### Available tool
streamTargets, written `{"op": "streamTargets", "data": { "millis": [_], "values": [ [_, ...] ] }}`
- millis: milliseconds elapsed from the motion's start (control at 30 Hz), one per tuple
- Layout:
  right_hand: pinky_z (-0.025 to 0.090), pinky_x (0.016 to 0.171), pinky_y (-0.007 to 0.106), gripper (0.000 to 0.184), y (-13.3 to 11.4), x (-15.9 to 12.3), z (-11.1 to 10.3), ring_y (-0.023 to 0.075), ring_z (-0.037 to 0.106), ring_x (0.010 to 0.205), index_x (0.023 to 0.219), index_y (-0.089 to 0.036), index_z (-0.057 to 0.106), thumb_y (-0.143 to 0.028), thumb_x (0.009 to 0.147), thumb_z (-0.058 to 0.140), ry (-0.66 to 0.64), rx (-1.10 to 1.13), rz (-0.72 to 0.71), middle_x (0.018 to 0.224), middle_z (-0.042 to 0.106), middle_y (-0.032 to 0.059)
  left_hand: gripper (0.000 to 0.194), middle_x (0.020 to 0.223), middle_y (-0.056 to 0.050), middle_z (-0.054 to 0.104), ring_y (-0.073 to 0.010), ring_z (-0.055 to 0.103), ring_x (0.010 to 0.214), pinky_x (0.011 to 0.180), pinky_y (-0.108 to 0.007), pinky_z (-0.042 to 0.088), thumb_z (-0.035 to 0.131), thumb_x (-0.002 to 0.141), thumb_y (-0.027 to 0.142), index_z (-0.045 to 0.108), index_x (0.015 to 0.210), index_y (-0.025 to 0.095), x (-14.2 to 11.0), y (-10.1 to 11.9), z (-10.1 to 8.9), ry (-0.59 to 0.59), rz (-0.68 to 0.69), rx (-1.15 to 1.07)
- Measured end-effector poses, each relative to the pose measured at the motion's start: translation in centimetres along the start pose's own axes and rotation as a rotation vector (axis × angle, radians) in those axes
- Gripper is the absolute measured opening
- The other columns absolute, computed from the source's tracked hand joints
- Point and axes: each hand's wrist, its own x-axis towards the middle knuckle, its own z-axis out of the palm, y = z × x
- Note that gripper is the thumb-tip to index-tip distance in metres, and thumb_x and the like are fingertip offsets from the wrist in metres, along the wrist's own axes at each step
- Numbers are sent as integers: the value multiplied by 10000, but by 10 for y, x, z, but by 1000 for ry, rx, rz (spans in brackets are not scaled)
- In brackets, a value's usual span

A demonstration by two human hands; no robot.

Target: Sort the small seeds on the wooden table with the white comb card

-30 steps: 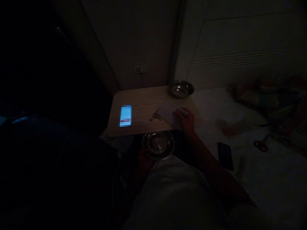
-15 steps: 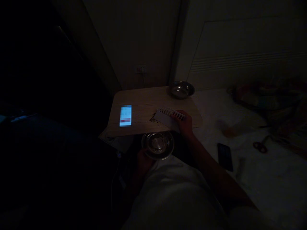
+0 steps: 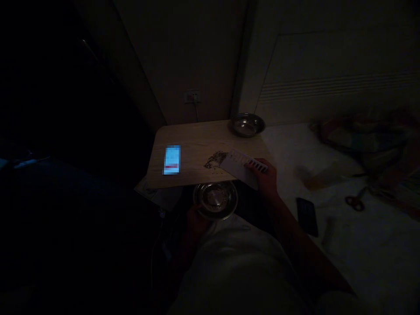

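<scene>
My right hand grips a white flat piece with a row of slots, tilted over the wooden table. Its left end is beside a scatter of small dark bits, perhaps seeds; the dim light hides their kind. Below the table's front edge, my left hand holds a round metal bowl by its near left rim. A few small specks show inside the bowl. The left fingers are partly lost in shadow.
A lit phone lies on the table's left side, and another metal bowl stands at its back right corner. On the white surface to the right are a dark phone and red-handled scissors. A wall socket is behind.
My right hand has moved right and slightly nearer with the slotted white piece, uncovering more of the dark bits on the table. The left hand and its bowl stay almost still.
</scene>
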Motion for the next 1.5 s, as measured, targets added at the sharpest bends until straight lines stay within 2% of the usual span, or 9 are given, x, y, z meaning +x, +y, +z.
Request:
{"op": "streamTargets", "data": {
  "millis": [133, 300, 433, 600, 667, 900, 1067, 1167, 1500],
  "values": [
    [417, 570, 254, 293, 3, -7, -2, 130, 527, 611, 785, -192, 645, -414, 621, 742, -19, 8, 16, 698, 629, -8, 187, 818, -106, 716, -237, 669, 784, 751, -360, 516, 567, 689, 155, 674, 834, 104, 3, -1, -3, -42, -17, 0],
    [412, 564, 255, 304, 9, -7, 11, 139, 533, 618, 812, -195, 646, -433, 639, 724, -76, 13, 11, 718, 637, 0, 191, 779, -89, 710, -230, 663, 780, 773, -352, 507, 573, 676, 126, 675, 837, 116, 5, -1, -4, -13, -12, 1],
    [406, 574, 257, 285, 8, -4, 24, 139, 535, 628, 798, -195, 643, -417, 636, 719, -164, 27, -4, 705, 636, -7, 177, 729, -86, 699, -234, 659, 758, 775, -357, 501, 577, 669, 125, 672, 818, 123, 4, 0, -1, 24, -42, -5],
    [403, 560, 260, 316, 0, -3, 24, 136, 535, 597, 768, -190, 646, -407, 570, 761, -320, 49, 82, 675, 638, -10, 155, 768, -94, 709, -237, 664, 770, 765, -356, 506, 567, 678, 140, 671, 792, 118, -1, 1, 1, -21, -43, -2],
    [407, 556, 261, 336, -2, -2, 20, 135, 538, 592, 782, -188, 652, -406, 556, 770, -296, 70, 109, 689, 647, -5, 145, 744, -87, 703, -236, 662, 751, 755, -357, 505, 576, 673, 146, 671, 781, 124, -2, 1, 1, -23, -28, 1],
    [400, 536, 250, 330, 5, 10, 17, 130, 523, 583, 788, -194, 632, -400, 569, 771, -22, 114, 64, 675, 619, -15, 165, 760, -91, 701, -242, 666, 779, 761, -358, 509, 598, 660, 148, 673, 803, 113, 0, 0, -1, -31, -23, 13],
    [419, 575, 255, 286, 5, 10, 33, 135, 540, 626, 789, -197, 641, -399, 611, 737, -132, 74, -12, 719, 637, -7, 180, 766, -84, 703, -234, 663, 757, 754, -366, 512, 592, 661, 152, 670, 822, 131, 0, 1, -2, -31, -31, 7],
    [420, 574, 257, 306, 6, 9, 40, 140, 544, 628, 798, -194, 645, -416, 608, 735, -186, 64, 3, 722, 648, -1, 261, 773, -69, 701, -243, 665, 793, 782, -380, 507, 583, 651, 138, 669, 897, 153, 0, 1, -3, -2, -19, 2],
    [412, 555, 248, 310, 12, 25, 31, 137, 536, 615, 794, -195, 641, -437, 618, 721, -42, -12, -59, 696, 635, -5, 286, 766, -73, 705, -253, 672, 797, 779, -393, 513, 585, 630, 120, 668, 902, 146, 3, 2, -2, -34, -58, -28]
  ]
}}
